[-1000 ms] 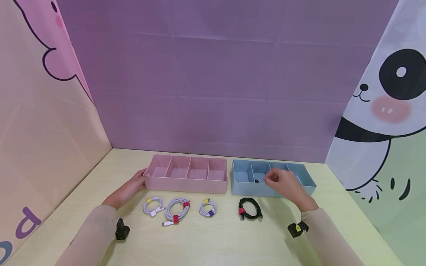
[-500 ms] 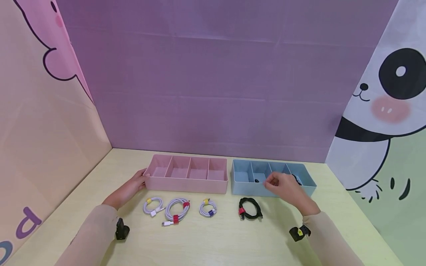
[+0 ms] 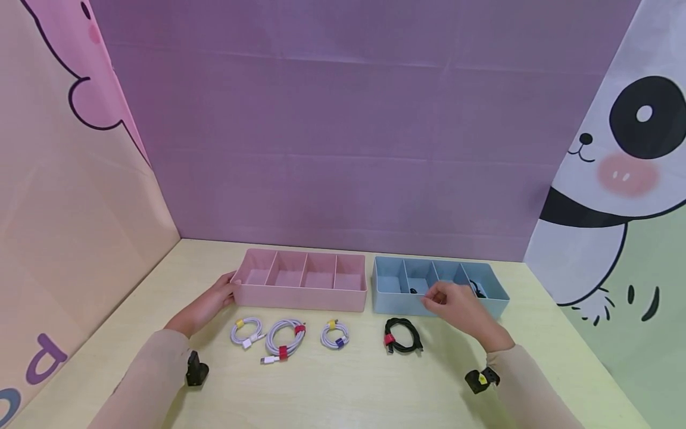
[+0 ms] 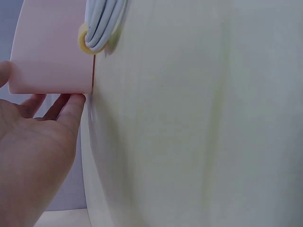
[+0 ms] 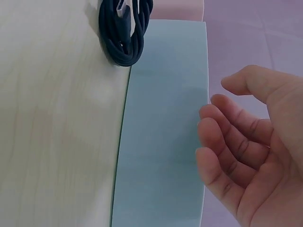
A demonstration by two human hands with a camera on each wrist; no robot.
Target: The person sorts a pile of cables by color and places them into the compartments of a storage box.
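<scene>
At the left end of the pink divided box (image 3: 300, 298), my left hand (image 3: 217, 297) grips the end wall, thumb by the rim and fingers against the outside. My right hand (image 3: 458, 307) hovers at the front rim of the blue divided box (image 3: 402, 304), its fingers loosely curled around nothing. Part of a black cable (image 3: 477, 289) shows in the blue box's rightmost compartment. A small black item (image 3: 413, 291) lies in its second compartment from the left; its kind is too small to tell. My right hand partly hides the third compartment.
In front of the boxes lie coiled cables: a white cable with a yellow tie (image 3: 246, 332), a larger white cable with red ties (image 3: 286, 341), a small white cable with yellow and blue ties (image 3: 334, 335), and a black cable with a red tie (image 3: 403, 336). A purple backdrop (image 3: 343, 149) stands behind.
My right hand has drawn back slightly toward the front. The black cable in the blue box's rightmost compartment has come into sight. My left hand has stayed in place.
</scene>
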